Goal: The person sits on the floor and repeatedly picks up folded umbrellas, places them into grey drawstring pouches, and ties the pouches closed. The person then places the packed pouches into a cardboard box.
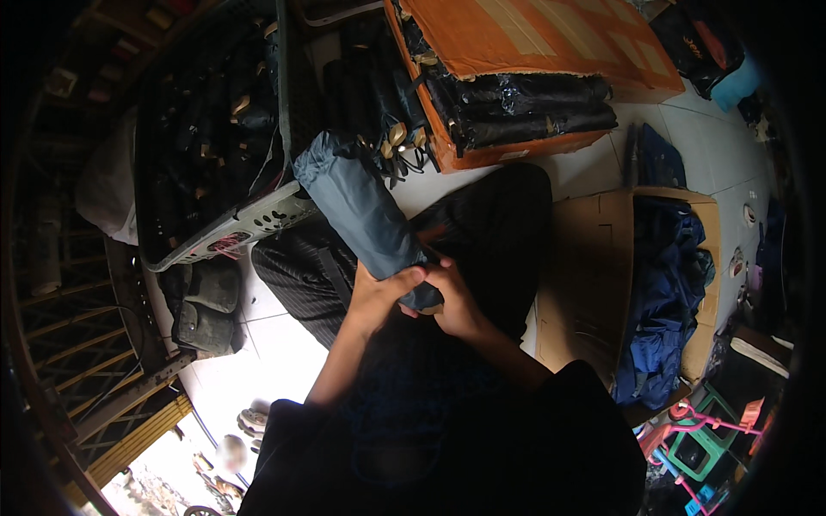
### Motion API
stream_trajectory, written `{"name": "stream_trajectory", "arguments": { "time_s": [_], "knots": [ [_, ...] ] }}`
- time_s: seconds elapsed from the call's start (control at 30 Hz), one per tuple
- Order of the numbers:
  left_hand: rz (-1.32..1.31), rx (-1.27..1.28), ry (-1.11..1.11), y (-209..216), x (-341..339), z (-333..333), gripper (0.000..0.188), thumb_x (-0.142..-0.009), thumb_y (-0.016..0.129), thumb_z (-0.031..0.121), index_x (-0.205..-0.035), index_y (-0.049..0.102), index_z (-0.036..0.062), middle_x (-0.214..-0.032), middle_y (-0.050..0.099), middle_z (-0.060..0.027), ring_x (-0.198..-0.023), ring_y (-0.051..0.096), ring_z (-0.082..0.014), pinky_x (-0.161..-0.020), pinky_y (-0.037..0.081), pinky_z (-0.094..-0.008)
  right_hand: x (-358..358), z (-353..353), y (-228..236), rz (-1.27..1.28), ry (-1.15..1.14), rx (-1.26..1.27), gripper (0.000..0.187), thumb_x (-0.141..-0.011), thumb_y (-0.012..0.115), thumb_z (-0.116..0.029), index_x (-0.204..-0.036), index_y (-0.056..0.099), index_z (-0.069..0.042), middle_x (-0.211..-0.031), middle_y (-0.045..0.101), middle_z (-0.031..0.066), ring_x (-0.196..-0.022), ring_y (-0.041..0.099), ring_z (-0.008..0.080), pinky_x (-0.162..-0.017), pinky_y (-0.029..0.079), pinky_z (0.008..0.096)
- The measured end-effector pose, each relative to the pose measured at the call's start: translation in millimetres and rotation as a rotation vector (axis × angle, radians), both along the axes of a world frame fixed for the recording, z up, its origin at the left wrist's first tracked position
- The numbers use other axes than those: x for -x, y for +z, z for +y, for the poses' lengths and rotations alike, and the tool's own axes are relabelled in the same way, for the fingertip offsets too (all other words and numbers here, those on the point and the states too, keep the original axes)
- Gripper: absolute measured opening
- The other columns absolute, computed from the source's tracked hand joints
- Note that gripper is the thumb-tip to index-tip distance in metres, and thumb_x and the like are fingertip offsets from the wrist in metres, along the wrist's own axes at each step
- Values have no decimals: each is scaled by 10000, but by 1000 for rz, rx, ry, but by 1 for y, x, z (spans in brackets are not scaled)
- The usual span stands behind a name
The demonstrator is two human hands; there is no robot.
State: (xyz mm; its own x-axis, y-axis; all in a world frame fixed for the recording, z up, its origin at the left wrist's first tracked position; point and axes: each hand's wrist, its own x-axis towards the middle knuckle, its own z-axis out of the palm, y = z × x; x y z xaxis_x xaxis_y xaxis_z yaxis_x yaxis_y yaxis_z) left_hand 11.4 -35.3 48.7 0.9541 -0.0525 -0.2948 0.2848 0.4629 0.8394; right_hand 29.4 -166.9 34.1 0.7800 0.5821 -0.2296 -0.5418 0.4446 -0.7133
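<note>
A long, rolled bundle of thin grey-blue fabric (361, 206) stands tilted over my crossed legs, its crumpled upper end leaning to the left. My left hand (383, 294) is closed round the lower end from the left side. From the right, my right hand (456, 298) grips the same end, thumbs nearly meeting. The bottom tip and several fingers are partly hidden. Close beyond the bundle's upper part, dark rolled bundles (374, 90) with straps and tan tags lie on the floor.
At the left is a grey plastic crate (258, 211) filled with dark rolls. An orange carton (551, 43) holding black wrapped rolls (533, 112) stands ahead. On my right, a cardboard box (585, 267) contains navy fabric (662, 301). A dark pouch (211, 301) sits by the metal gate.
</note>
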Motion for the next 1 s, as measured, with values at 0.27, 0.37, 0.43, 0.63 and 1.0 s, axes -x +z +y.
{"name": "stream_trajectory", "arguments": {
  "time_s": [0.27,0.37,0.43,0.63,1.0],
  "knots": [
    [-172,120,165,33,-18,7,531,-695,791,175,-1089,539,-76,-976,647,-169,-915,636,-234,-850,497,-352,0,2,5,-29,35,22,443,-933,450,-282,-1270,456,5,-925,589,82,-756,584,114,-633,475,256],
    [-218,27,177,28,-18,5,535,-674,803,153,-1084,538,-65,-974,646,-171,-902,636,-233,-858,494,-353,0,6,7,-75,3,112,487,-917,469,-236,-1333,425,13,-1080,582,106,-935,575,140,-800,469,282],
    [-190,-22,159,22,-15,5,569,-648,824,126,-1096,529,-62,-984,648,-161,-905,630,-220,-853,496,-351,0,9,12,-80,-26,126,515,-905,481,-217,-1363,412,10,-1159,567,115,-1032,549,155,-899,435,296],
    [-97,-44,139,7,-4,6,626,-630,845,120,-1130,513,-59,-1047,636,-156,-889,625,-201,-818,504,-349,1,9,13,-35,-13,79,479,-892,501,-186,-1338,456,-18,-1094,575,89,-903,574,117,-768,475,259],
    [-690,-816,575,2,-17,13,594,-659,811,114,-1172,527,23,-1120,531,-141,-974,539,-231,-859,442,-342,-4,19,12,-66,-158,201,480,-913,536,-238,-1317,360,-45,-960,549,64,-769,544,62,-588,449,201]
  ]
}}
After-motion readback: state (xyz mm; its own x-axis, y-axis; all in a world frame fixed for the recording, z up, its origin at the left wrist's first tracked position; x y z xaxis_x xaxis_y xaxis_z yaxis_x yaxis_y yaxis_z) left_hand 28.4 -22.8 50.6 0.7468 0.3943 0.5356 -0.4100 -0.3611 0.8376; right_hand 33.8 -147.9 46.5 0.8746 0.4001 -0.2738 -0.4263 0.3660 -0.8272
